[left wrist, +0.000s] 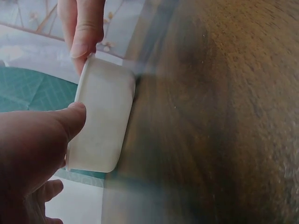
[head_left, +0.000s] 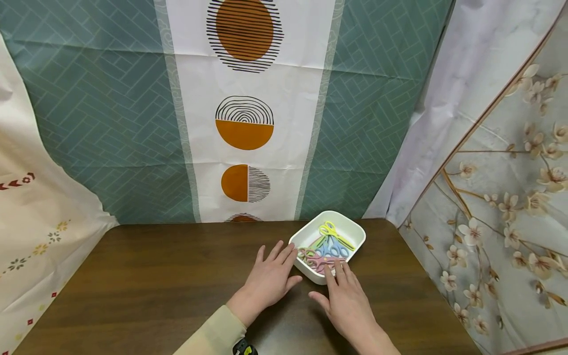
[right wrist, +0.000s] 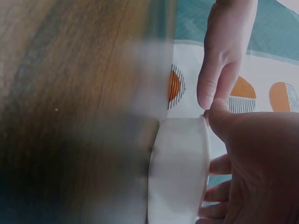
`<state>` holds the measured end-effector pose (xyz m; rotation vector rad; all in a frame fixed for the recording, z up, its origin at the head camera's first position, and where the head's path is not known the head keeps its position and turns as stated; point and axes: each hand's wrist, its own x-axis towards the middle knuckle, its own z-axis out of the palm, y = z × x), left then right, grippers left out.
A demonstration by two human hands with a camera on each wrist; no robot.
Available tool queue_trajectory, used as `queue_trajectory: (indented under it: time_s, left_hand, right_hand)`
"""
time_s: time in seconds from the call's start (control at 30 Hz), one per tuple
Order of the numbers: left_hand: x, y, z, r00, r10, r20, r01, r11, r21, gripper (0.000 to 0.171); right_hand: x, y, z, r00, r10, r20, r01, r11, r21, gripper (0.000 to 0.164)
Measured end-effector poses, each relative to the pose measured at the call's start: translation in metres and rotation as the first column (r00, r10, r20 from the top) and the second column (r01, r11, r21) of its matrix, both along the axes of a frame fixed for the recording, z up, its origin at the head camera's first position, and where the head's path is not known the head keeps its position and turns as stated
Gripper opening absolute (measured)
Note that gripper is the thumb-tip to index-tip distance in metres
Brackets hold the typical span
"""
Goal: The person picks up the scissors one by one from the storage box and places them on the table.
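Observation:
A white plastic bin (head_left: 309, 234) stands near the table's far edge, holding several small scissors. Yellow scissors (head_left: 329, 230) lie toward the back, blue-handled scissors (head_left: 338, 250) in the middle and pink scissors (head_left: 316, 262) in front, with a bit of green beside the blue. My left hand (head_left: 268, 281) is at the bin's left corner, fingers extended and fingertips right at the rim. My right hand (head_left: 348, 298) has its fairly straight fingers over the front rim, hiding part of the pink scissors. In the left wrist view the bin's outer wall (left wrist: 103, 116) fills the space between both hands.
The brown wooden table (head_left: 155, 286) runs left of the bin and toward me. Behind it hangs a green and white cloth (head_left: 364, 123) with orange circles. A floral cloth (head_left: 497, 236) borders the right, a cream cloth (head_left: 40, 212) the left.

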<state>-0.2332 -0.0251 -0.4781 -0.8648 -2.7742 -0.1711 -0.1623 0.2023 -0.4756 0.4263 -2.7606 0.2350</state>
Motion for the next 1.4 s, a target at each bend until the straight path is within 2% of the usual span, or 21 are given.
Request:
queue_trajectory:
  time_s: [0.3, 0.5, 0.67, 1.0, 1.4]
  left_hand:
    - [0.002, -0.003, 0.002, 1.000, -0.004, 0.008, 0.004, 1.000, 0.013, 0.069]
    - [0.004, -0.005, -0.001, 1.000, -0.004, 0.025, 0.004, 1.000, 0.027, 0.069]
    - [0.009, -0.010, -0.003, 0.999, -0.002, 0.041, 0.001, 0.999, 0.039, 0.070]
    - [0.020, -0.013, -0.005, 1.000, -0.003, 0.006, 0.003, 0.999, 0.034, 0.070]
    - [0.034, -0.017, -0.004, 0.995, -0.009, -0.100, 0.012, 0.999, 0.033, 0.065]
  right_hand:
    - [0.002, 0.003, 0.000, 0.997, 0.016, 0.071, -0.013, 0.999, -0.041, 0.073]
    - [0.001, 0.006, -0.001, 0.997, 0.033, 0.074, -0.031, 0.999, -0.039, 0.075]
    - [0.000, 0.008, 0.001, 0.995, 0.064, 0.076, -0.060, 0.997, -0.055, 0.072]
    - [-0.005, 0.011, -0.001, 0.989, 0.078, 0.122, -0.068, 0.994, -0.082, 0.074]
    - [-0.013, 0.017, -0.003, 0.973, 0.120, 0.197, -0.097, 0.988, -0.124, 0.083]
